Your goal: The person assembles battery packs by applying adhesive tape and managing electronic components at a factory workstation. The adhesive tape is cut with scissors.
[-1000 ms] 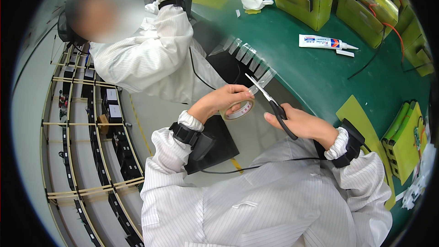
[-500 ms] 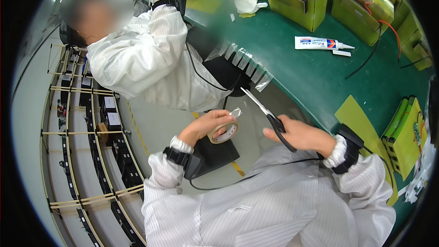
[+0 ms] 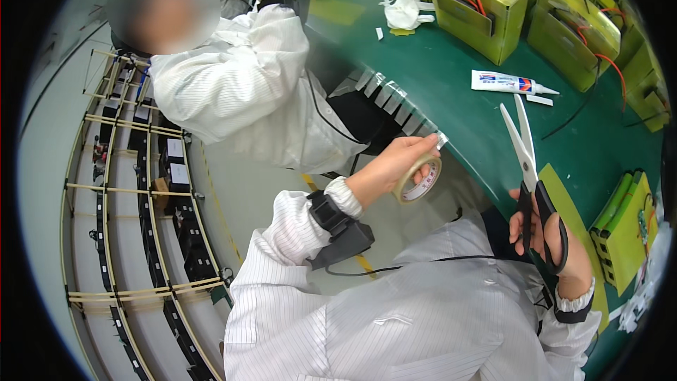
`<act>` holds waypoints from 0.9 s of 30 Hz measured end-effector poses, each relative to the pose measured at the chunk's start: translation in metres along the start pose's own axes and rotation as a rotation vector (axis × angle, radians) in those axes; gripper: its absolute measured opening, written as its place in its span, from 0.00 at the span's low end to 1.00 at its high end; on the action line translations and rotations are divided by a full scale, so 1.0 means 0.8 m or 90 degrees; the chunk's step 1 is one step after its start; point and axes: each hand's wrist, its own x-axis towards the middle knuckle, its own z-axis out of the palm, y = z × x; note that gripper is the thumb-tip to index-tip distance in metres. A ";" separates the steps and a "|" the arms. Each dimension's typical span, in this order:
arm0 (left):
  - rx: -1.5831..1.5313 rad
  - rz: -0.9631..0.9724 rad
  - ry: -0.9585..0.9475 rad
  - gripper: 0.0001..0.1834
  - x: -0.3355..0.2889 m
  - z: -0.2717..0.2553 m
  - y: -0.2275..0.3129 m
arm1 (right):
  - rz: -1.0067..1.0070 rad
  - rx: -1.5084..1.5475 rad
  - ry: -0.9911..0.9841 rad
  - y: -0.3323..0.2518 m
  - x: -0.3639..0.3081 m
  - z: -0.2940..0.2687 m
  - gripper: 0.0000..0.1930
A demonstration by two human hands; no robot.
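My left hand [image 3: 396, 164] is closed on a roll of clear tape [image 3: 420, 182], with the thumb and finger at a short tape end [image 3: 442, 140] by the green table's edge. Beside it a row of cut tape strips [image 3: 395, 102] hangs from that edge. In my right hand [image 3: 546, 236] is a pair of scissors with black handles [image 3: 543, 215]; their blades are a little apart and point away from me, over the table. A white glue tube [image 3: 504, 82] with a pointed nozzle lies beyond the scissors.
Several yellow-green wrapped battery packs [image 3: 476, 10] with red and black wires stand at the back right. Another pack [image 3: 624, 233] sits at right by a yellow-green sheet [image 3: 564, 197]. A co-worker [image 3: 233, 77] sits at left; shelving [image 3: 141, 190] stands behind.
My left hand has moved right and up with the tape roll to the table edge. The scissors have moved right, away from the tape, and turned to point over the table.
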 end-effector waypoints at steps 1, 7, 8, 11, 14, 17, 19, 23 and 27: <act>0.018 -0.013 0.006 0.23 0.002 -0.001 0.000 | 0.011 0.003 0.003 0.001 0.001 0.001 0.38; 0.071 -0.055 0.036 0.28 0.011 0.003 0.001 | 0.018 0.026 -0.002 0.009 0.003 -0.005 0.38; 0.114 -0.063 0.030 0.33 0.010 0.003 0.003 | 0.018 0.026 -0.002 0.009 0.002 -0.005 0.38; 0.216 -0.132 -0.011 0.41 0.009 -0.003 0.000 | 0.043 -0.006 -0.033 0.005 -0.001 -0.002 0.35; 0.290 -0.203 -0.094 0.48 0.006 -0.018 -0.010 | 0.096 -0.044 -0.098 0.008 -0.001 0.001 0.30; 0.164 -0.157 -0.098 0.39 -0.013 -0.029 -0.030 | 0.151 -0.057 -0.156 0.005 0.001 0.009 0.31; 0.153 -0.081 -0.110 0.32 -0.017 -0.022 -0.022 | 0.261 -0.155 -0.186 -0.002 0.009 0.008 0.32; 0.098 -0.007 -0.106 0.19 -0.040 -0.028 -0.033 | 0.271 -0.204 -0.128 0.001 0.027 0.028 0.30; 0.110 -0.040 -0.104 0.20 -0.044 -0.031 -0.029 | 0.264 -0.259 -0.147 0.003 0.058 0.041 0.27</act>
